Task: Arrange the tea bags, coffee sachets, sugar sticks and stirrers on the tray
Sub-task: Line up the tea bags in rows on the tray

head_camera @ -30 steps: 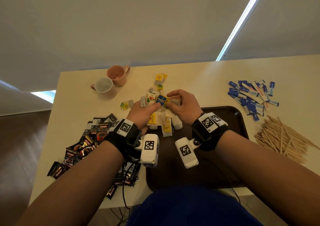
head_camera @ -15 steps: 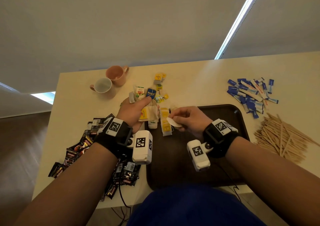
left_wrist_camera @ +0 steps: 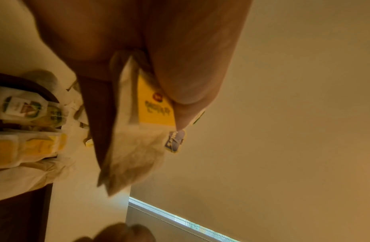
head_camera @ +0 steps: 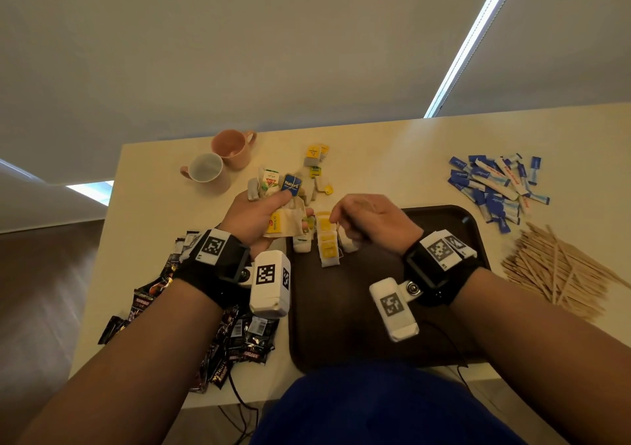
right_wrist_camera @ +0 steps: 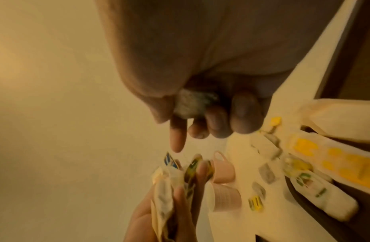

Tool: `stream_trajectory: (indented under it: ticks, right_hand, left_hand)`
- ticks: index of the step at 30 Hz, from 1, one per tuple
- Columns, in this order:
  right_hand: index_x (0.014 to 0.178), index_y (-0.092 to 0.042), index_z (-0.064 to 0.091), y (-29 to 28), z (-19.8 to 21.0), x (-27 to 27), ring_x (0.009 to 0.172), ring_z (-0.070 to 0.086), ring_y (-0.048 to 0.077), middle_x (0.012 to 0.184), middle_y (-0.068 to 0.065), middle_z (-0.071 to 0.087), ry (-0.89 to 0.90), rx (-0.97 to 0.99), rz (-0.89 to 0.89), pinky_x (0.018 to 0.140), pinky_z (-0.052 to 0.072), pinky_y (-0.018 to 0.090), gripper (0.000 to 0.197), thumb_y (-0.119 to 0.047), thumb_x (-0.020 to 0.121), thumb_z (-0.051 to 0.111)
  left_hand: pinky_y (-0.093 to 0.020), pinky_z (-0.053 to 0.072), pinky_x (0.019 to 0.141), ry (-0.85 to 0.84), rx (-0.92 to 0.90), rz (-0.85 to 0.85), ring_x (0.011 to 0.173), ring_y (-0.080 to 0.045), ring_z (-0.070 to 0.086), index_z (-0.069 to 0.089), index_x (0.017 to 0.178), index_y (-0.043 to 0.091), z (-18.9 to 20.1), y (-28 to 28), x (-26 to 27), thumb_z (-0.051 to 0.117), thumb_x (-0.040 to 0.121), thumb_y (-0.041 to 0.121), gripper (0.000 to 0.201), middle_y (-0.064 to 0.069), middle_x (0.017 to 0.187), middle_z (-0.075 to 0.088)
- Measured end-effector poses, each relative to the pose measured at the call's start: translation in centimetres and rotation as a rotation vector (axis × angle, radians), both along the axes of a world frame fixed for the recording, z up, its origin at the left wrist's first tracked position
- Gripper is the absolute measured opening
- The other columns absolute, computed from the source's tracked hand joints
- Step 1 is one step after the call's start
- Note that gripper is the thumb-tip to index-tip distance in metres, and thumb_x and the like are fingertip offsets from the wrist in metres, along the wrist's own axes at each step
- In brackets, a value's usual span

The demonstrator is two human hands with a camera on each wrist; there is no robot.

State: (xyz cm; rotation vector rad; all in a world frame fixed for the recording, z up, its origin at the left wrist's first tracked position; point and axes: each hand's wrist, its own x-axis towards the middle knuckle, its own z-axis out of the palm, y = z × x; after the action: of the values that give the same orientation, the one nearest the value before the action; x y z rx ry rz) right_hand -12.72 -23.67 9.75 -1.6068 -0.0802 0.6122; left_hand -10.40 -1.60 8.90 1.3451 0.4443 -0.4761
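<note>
I'm clutching a bunch of tea bags in my left hand, while my right hand, fingers curled around one bag, is lining it up squarely beside the row on the tray.

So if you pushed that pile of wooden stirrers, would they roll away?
Probably not. The wooden stirrers look flat and thin, so they would likely slide and scatter. They seem light, and the crisscrossed ones may snag each other.
</note>
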Motion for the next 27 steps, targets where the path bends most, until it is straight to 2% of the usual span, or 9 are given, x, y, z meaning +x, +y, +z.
stream_trajectory:
  ticks: [2, 5, 8, 11, 14, 17, 22, 24, 27]
  right_hand:
    - [0.097, 0.005, 0.06, -0.5, 0.6, 0.4, 0.053, 0.037, 0.015, 0.065, 0.002, 0.051, -0.078, 0.001, -0.042, 0.048, 0.031, 0.027, 0.041, -0.023, 0.108, 0.032]
    - [0.1, 0.0, 0.056, -1.0, 0.8, 1.0, 0.048, 0.04, 0.018, 0.065, 0.01, 0.061, -0.152, -0.026, -0.12, 0.044, 0.035, 0.024, 0.036, -0.026, 0.108, 0.032]
    - [0.098, -0.007, 0.049, -1.1, 0.5, 1.3, 0.047, 0.048, 0.025, 0.073, 0.019, 0.069, -0.151, -0.066, -0.149, 0.042, 0.037, 0.026, 0.024, -0.024, 0.108, 0.035]
    - [0.09, -0.006, 0.054, -1.2, 0.2, 1.3, 0.06, 0.062, 0.031, 0.079, 0.019, 0.072, -0.148, -0.042, -0.186, 0.049, 0.048, 0.033, 0.024, -0.016, 0.106, 0.04]
    - [0.09, -0.001, 0.064, -1.3, 0.0, 1.2, 0.077, 0.071, 0.026, 0.082, 0.014, 0.072, -0.205, -0.067, -0.198, 0.068, 0.059, 0.032, 0.023, -0.008, 0.103, 0.046]
    - [0.091, 0.003, 0.065, -1.0, -0.1, 1.4, 0.067, 0.067, 0.021, 0.074, 0.012, 0.068, -0.163, -0.053, -0.248, 0.066, 0.058, 0.031, 0.021, -0.004, 0.101, 0.048]
    - [0.088, -0.008, 0.068, -1.2, -0.7, 2.0, 0.057, 0.053, 0.018, 0.067, 0.008, 0.062, -0.084, -0.033, -0.525, 0.052, 0.046, 0.029, 0.024, -0.007, 0.101, 0.047]
    - [0.089, -0.008, 0.068, -1.2, -0.8, 2.0, 0.058, 0.053, 0.018, 0.068, 0.008, 0.062, -0.068, -0.044, -0.514, 0.052, 0.046, 0.028, 0.024, -0.005, 0.1, 0.046]
    - [0.085, -0.005, 0.068, -0.9, -0.6, 1.7, 0.056, 0.057, 0.016, 0.067, 0.007, 0.065, -0.028, -0.059, -0.418, 0.054, 0.049, 0.028, 0.028, 0.007, 0.094, 0.044]
  left_hand:
    - [-0.061, 0.047, 0.1, 0.003, 0.006, 0.012, 0.108, -0.044, 0.067, 0.067, 0.12, 0.006, -0.2, 0.6, 0.0, 0.076, 0.078, 0.024, 0.046, -0.023, 0.117, 0.07]
    - [-0.061, 0.047, 0.101, -0.01, 0.075, 0.045, 0.105, -0.039, 0.069, 0.075, 0.107, 0.013, -0.6, 1.3, 0.2, 0.082, 0.069, 0.032, 0.044, -0.018, 0.112, 0.073]
    - [-0.055, 0.053, 0.094, -0.007, 0.096, 0.12, 0.098, -0.037, 0.071, 0.074, 0.1, 0.01, 0.1, 1.2, 0.1, 0.076, 0.082, 0.019, 0.02, -0.019, 0.103, 0.074]
    - [-0.045, 0.057, 0.08, -0.017, 0.092, 0.161, 0.086, -0.032, 0.072, 0.07, 0.103, 0.007, 0.5, 0.9, 0.0, 0.065, 0.092, 0.007, 0.012, -0.016, 0.093, 0.074]
    - [-0.038, 0.06, 0.07, -0.032, 0.116, 0.171, 0.078, -0.023, 0.074, 0.069, 0.101, 0.008, 0.8, 0.8, -0.1, 0.063, 0.093, 0.004, 0.011, -0.012, 0.089, 0.076]
    - [-0.032, 0.058, 0.057, -0.039, 0.099, 0.109, 0.073, -0.024, 0.074, 0.068, 0.108, 0.002, 1.0, 0.4, -0.2, 0.057, 0.096, 0.003, 0.016, -0.011, 0.088, 0.076]
    - [-0.026, 0.058, 0.058, -0.054, 0.162, 0.144, 0.075, -0.014, 0.075, 0.068, 0.11, 0.007, 1.5, 0.7, -0.2, 0.061, 0.094, 0.005, 0.017, -0.009, 0.094, 0.076]
    - [-0.021, 0.055, 0.052, -0.067, 0.192, 0.142, 0.067, -0.009, 0.073, 0.069, 0.108, 0.008, 1.8, 0.8, -0.3, 0.062, 0.094, 0.006, 0.015, -0.004, 0.088, 0.075]
    - [-0.028, 0.058, 0.059, -0.067, 0.141, 0.112, 0.076, -0.017, 0.074, 0.067, 0.117, 0.003, 2.1, 0.4, -0.3, 0.061, 0.094, 0.006, 0.024, -0.013, 0.1, 0.075]
